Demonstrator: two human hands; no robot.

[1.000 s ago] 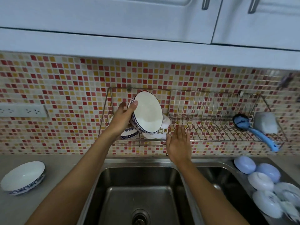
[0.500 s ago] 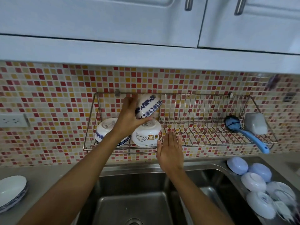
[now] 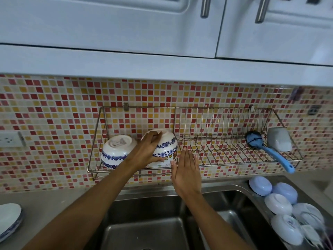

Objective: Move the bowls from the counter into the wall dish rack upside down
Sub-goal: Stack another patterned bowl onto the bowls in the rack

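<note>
A wire wall dish rack (image 3: 225, 160) hangs on the mosaic tiles above the sink. My left hand (image 3: 144, 152) grips a white bowl with blue flower bands (image 3: 166, 146), upside down, resting on top of another overturned bowl with a cartoon print, whose edge (image 3: 170, 158) peeks out below. Left of them in the rack sits an overturned white and blue bowl (image 3: 115, 151). My right hand (image 3: 186, 170) is flat and open just in front of the rack's front rail, holding nothing. One more white and blue bowl (image 3: 10, 220) lies upright on the counter at the far left.
A blue dish brush (image 3: 264, 150) and a grey cup (image 3: 279, 141) lie at the rack's right end. Below is a steel double sink (image 3: 144, 228). Several pale bowls and lids (image 3: 281, 204) are piled at the right of the sink. A wall socket (image 3: 10, 139) is at left.
My left hand has turned the blue-flowered bowl over and lowered it onto the cartoon bowl in the rack. My right hand stayed flat near the rack's front.
</note>
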